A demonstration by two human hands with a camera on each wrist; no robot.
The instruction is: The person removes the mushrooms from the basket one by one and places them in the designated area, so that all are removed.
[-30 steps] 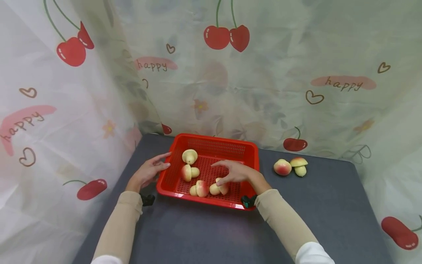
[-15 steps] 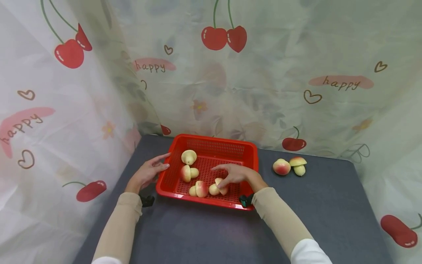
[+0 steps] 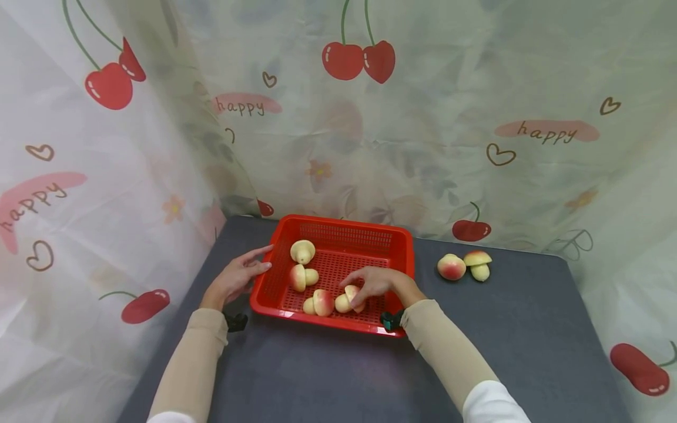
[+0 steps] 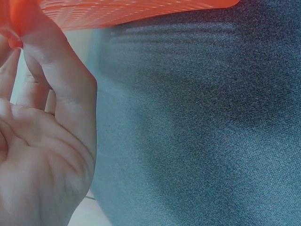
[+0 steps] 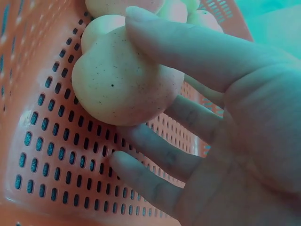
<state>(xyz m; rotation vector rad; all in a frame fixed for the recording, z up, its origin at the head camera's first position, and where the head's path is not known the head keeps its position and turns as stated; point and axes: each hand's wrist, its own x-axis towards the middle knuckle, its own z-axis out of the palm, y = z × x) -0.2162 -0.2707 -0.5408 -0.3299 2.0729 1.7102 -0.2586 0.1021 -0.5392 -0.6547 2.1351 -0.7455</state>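
Note:
A red plastic basket (image 3: 317, 321) with slotted walls stands on the table, several toy mushrooms lying inside. My left hand (image 3: 235, 279) pinches the basket's left rim between thumb and fingers, as the left wrist view shows. Inside the basket, my right hand (image 3: 379, 282) holds the front-right toy mushroom (image 5: 117, 80), thumb on top of the cap and fingers curled on its far side. That mushroom still lies low near the slotted floor. Left of it lies a pink-capped mushroom (image 3: 319, 303). Two more, a sideways mushroom (image 3: 302, 277) and a pale mushroom (image 3: 302, 251), lie along the left side.
To the right of the basket, a pink mushroom (image 3: 451, 267) and a mushroom with a pale stem (image 3: 478, 265) lie side by side on the dark grey table (image 3: 317, 376). A cherry-printed curtain (image 3: 423, 117) hangs behind and at both sides.
My right hand has lowered slightly leftward, and its thumb and fingers have closed round the front-right mushroom. My left hand stays at the basket rim.

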